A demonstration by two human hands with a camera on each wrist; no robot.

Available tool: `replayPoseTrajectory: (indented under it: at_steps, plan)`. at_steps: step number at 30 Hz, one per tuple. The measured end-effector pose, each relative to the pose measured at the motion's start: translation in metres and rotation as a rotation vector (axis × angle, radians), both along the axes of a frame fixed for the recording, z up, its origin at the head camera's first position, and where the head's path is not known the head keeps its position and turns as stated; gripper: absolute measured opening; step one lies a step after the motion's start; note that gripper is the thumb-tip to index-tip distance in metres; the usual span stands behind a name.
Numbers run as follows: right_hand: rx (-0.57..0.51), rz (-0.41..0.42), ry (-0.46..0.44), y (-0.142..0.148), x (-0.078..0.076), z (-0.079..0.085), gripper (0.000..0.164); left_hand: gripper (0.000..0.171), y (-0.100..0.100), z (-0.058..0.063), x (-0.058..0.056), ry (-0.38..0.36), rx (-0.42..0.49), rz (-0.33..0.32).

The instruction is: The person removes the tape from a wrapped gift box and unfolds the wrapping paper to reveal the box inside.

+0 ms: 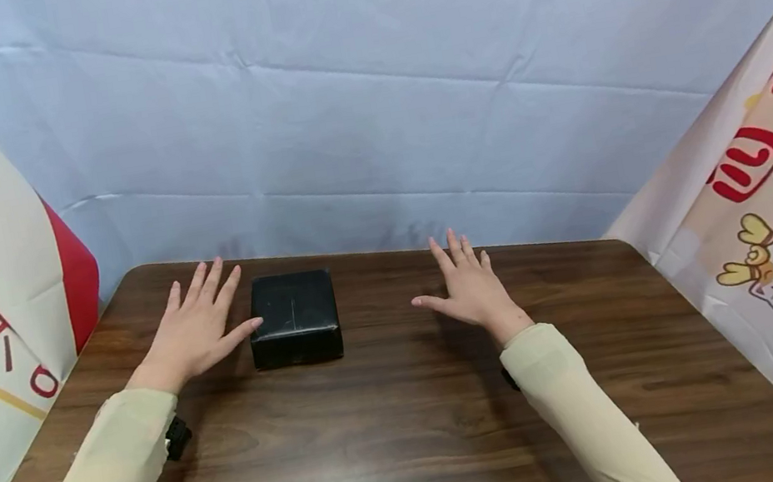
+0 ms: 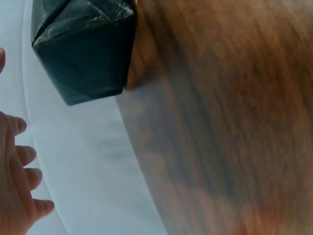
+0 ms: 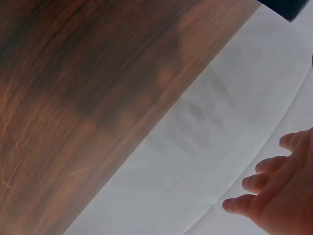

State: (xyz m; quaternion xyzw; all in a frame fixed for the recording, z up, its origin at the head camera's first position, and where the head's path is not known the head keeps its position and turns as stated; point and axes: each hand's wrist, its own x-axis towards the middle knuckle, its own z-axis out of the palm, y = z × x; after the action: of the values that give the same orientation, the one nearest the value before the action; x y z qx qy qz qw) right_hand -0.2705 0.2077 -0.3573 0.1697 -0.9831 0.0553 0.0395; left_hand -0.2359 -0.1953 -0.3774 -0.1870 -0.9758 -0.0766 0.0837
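Box [image 1: 294, 310] is looking glossy, kinda like creased plastic wrap; the surface [image 1: 371, 429] is showing smooth, semi-shiny wood grain, and the backdrop [image 1: 353, 128] is looking like matt, wrinkly cloth.

The brown table [image 1: 398, 408] bears a black box [image 1: 294, 319].

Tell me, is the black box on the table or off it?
On: the head view shows the black box sitting flat on the wooden table.
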Motion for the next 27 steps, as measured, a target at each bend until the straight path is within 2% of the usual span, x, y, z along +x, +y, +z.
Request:
replayPoseTrajectory:
  at_steps: [9, 16, 22, 27]
  plan:
    - [-0.021, 0.122, -0.006, -0.018, 0.004, -0.010, 0.095, 0.086, 0.012, -0.013, 0.004, -0.005, 0.001, -0.061]
    - [-0.006, 0.209, 0.027, -0.042, 0.008, -0.021, 0.090, 0.086, 0.026, -0.022, 0.005, 0.008, -0.011, -0.108]
    - [0.007, 0.293, 0.055, -0.068, 0.012, -0.022, 0.086, 0.086, 0.036, -0.029, 0.005, 0.026, -0.002, -0.158]
    - [0.021, 0.364, 0.082, -0.086, 0.015, -0.023, 0.084, 0.082, 0.042, -0.032, 0.003, 0.021, -0.016, -0.165]
